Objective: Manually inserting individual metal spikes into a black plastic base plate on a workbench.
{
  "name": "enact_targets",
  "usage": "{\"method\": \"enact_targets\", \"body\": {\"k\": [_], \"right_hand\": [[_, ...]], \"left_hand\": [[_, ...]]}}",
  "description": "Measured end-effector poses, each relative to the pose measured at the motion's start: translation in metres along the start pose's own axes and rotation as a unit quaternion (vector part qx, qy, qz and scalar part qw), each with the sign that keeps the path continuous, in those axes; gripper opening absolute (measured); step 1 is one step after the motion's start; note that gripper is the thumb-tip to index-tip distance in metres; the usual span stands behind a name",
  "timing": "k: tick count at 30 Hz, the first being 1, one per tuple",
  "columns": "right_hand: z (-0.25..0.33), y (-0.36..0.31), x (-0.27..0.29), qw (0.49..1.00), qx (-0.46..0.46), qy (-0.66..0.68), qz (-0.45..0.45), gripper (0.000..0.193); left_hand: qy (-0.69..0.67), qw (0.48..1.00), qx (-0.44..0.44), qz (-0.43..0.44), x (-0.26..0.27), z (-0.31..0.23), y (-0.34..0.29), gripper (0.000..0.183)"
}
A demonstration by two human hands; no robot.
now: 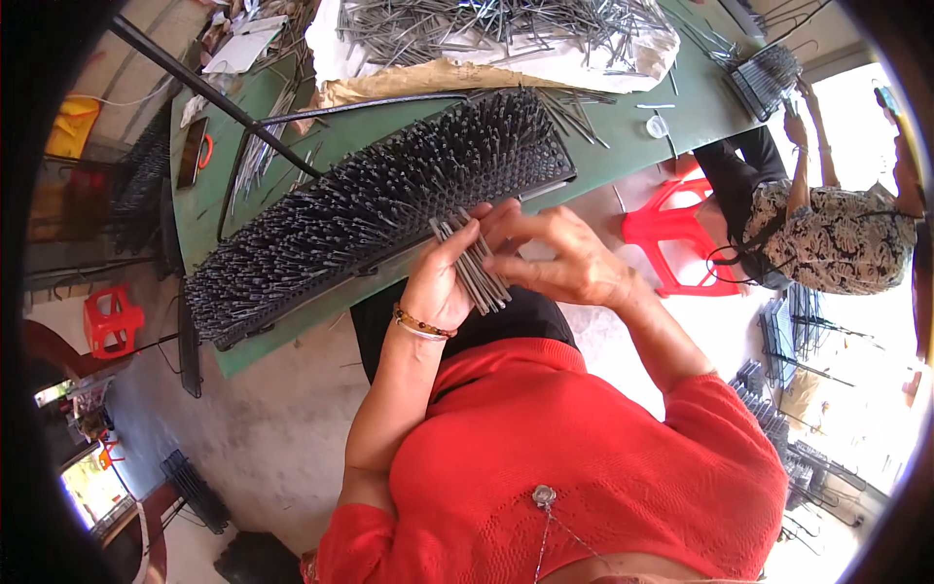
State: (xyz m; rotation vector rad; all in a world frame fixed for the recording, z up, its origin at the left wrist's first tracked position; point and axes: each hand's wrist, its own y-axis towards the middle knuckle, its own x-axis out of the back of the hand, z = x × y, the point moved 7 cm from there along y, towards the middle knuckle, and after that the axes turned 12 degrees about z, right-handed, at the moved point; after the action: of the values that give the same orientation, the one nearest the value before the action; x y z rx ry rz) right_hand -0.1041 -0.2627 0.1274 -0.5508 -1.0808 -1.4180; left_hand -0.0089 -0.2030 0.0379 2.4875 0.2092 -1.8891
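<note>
My left hand (438, 282) is wrapped round a bundle of thin grey rods (479, 273), held slantwise in front of my lap. From the right, my right hand (559, 253) meets the bundle, its fingers curled and its thumb and fingertips against the rods. Just beyond both hands lies a long black perforated rack (540, 170). Dark rods (360, 209) stand packed in most of its holes. Some holes at its right end show bare.
The rack rests along the green table (623, 146). Behind it, a white sack (331, 58) bears a heap of loose grey rods (506, 29). A black bar (214, 92) crosses at left. At right, another person (827, 234) works beside a red stool (671, 234).
</note>
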Motion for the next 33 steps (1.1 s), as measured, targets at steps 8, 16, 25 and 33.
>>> {"method": "enact_targets", "body": {"k": [8, 16, 25, 33], "right_hand": [[0.011, 0.007, 0.0, 0.992, 0.096, -0.008, -0.076, 0.029], [-0.029, 0.038, 0.013, 0.942, -0.16, 0.25, -0.156, 0.01], [-0.072, 0.074, -0.015, 0.94, -0.188, 0.229, -0.171, 0.018], [-0.061, 0.079, -0.013, 0.979, -0.122, 0.056, -0.152, 0.022]], "left_hand": [[-0.046, 0.995, 0.077, 0.04, 0.02, 0.011, -0.017, 0.032], [-0.011, 0.998, 0.049, -0.028, 0.029, 0.007, -0.04, 0.036], [0.072, 0.993, 0.086, -0.023, 0.03, 0.009, -0.05, 0.039], [0.061, 0.994, 0.089, -0.016, 0.034, 0.01, -0.05, 0.038]]}}
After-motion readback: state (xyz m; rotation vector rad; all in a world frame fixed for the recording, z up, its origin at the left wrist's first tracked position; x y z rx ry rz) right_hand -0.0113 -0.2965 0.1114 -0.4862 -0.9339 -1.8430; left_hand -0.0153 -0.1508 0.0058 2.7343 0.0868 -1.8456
